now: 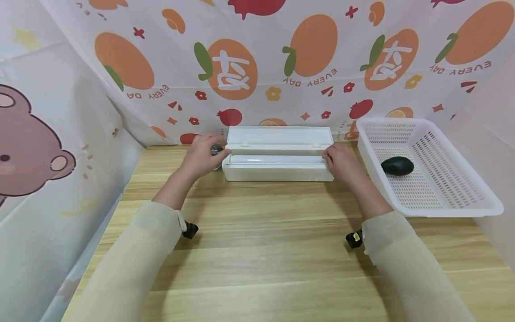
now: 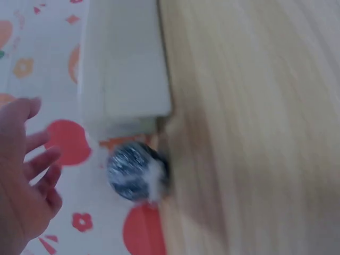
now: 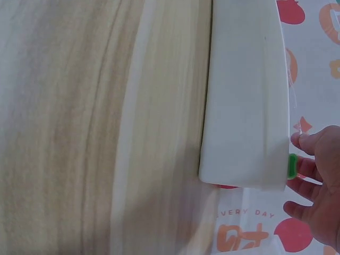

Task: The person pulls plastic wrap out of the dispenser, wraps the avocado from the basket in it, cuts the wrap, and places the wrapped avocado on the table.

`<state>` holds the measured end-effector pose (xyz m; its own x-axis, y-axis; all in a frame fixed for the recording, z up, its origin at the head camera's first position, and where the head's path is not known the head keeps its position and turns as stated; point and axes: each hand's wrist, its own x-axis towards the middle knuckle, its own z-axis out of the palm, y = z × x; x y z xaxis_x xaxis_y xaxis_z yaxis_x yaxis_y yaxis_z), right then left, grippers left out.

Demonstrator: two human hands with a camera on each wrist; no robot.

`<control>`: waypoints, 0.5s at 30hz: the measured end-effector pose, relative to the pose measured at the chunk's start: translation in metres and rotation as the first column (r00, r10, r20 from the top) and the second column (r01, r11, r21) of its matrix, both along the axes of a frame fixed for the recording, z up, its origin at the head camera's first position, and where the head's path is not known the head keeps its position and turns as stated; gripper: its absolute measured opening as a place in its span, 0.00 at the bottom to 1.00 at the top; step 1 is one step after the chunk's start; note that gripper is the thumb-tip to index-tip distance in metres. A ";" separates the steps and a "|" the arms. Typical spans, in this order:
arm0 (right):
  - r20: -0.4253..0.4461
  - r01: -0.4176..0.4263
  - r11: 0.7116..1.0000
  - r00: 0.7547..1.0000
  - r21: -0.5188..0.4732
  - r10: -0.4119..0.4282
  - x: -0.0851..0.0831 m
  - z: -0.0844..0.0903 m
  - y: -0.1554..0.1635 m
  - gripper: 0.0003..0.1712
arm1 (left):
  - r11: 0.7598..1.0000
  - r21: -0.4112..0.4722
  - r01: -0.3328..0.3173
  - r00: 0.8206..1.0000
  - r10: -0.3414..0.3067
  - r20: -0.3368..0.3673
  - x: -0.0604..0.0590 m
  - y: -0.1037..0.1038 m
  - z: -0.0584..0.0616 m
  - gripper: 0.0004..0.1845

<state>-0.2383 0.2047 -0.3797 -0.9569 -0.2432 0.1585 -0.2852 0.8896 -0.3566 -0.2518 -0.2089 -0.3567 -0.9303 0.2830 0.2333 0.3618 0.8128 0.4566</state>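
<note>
I am looking down at a wooden table (image 1: 257, 250) where a long white box (image 1: 277, 154) is sitting near the back edge with its lid (image 1: 279, 134) standing open against the patterned backdrop (image 1: 281, 58). Inside the box I am seeing a roll of clear film (image 1: 275, 159) lying along its length.

My left hand (image 1: 203, 154) is resting at the left end of the box, its fingers relaxed and spread rather than closed; in the left wrist view the fingers (image 2: 37, 154) are hanging loose and holding nothing. Just beside that end of the box a small round thing wrapped in shiny film (image 2: 135, 171) is lying on the table, close to the hand but, in that view, apart from it.

My right hand (image 1: 342, 161) is sitting at the right end of the box, fingertips (image 3: 305, 143) touching its end by a small green part (image 3: 292, 166); I cannot tell whether it is gripping or only touching.

To the right a white slotted basket (image 1: 442, 197) is standing on the table, well apart from the hands, with a dark avocado (image 1: 397, 166) lying inside it.
</note>
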 end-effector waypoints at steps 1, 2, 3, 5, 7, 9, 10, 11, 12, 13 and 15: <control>0.001 0.000 1.000 1.000 0.003 0.000 0.000 0.001 0.000 0.13 | 1.000 -0.009 0.027 0.999 -0.027 0.022 0.001 0.004 0.002 0.28; 0.005 0.000 1.000 1.000 0.002 0.000 0.000 0.002 0.000 0.13 | 0.998 -0.017 0.052 0.998 -0.051 0.048 0.001 0.007 0.003 0.28; 0.009 0.003 1.000 1.000 0.004 -0.003 0.000 0.002 0.000 0.13 | 0.997 -0.029 0.072 0.995 -0.070 0.072 0.001 0.011 0.003 0.28; 0.015 0.008 1.000 1.000 0.005 -0.008 0.000 0.002 0.001 0.13 | 0.994 -0.049 0.096 0.989 -0.090 0.115 0.000 0.019 0.003 0.29; 0.014 0.014 1.000 1.000 0.010 -0.015 -0.001 0.002 0.001 0.13 | 0.992 -0.071 0.101 0.987 -0.091 0.135 -0.002 0.026 0.001 0.28; 0.013 0.014 1.000 1.000 0.015 -0.014 -0.001 0.002 0.001 0.13 | 0.990 -0.098 0.101 0.987 -0.087 0.139 -0.005 0.030 -0.002 0.26; 0.013 0.012 1.000 1.000 0.017 -0.013 -0.001 0.002 0.001 0.13 | 0.989 -0.105 0.101 0.987 -0.087 0.137 -0.006 0.033 -0.004 0.25; 0.016 0.012 1.000 1.000 0.015 -0.012 -0.001 0.002 0.001 0.13 | 0.988 -0.115 0.104 0.987 -0.089 0.131 -0.008 0.034 -0.006 0.22; 0.016 0.012 1.000 1.000 0.013 -0.012 -0.001 0.003 0.001 0.13 | 0.987 -0.118 0.104 0.989 -0.090 0.119 -0.009 0.036 -0.007 0.19; 0.016 0.010 1.000 1.000 0.011 -0.010 -0.001 0.004 0.001 0.13 | 0.987 -0.121 0.103 0.990 -0.091 0.107 -0.009 0.037 -0.008 0.17; 0.016 0.005 1.000 1.000 0.005 -0.005 -0.001 0.005 0.002 0.13 | 0.989 -0.112 0.100 0.993 -0.091 0.079 -0.010 0.038 -0.010 0.12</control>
<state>-0.2395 0.2063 -0.3747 -0.9605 -0.2396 0.1418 -0.2753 0.8928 -0.3565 -0.2620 -0.1706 -0.3669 -0.9112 0.3922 0.1260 0.4090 0.8251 0.3898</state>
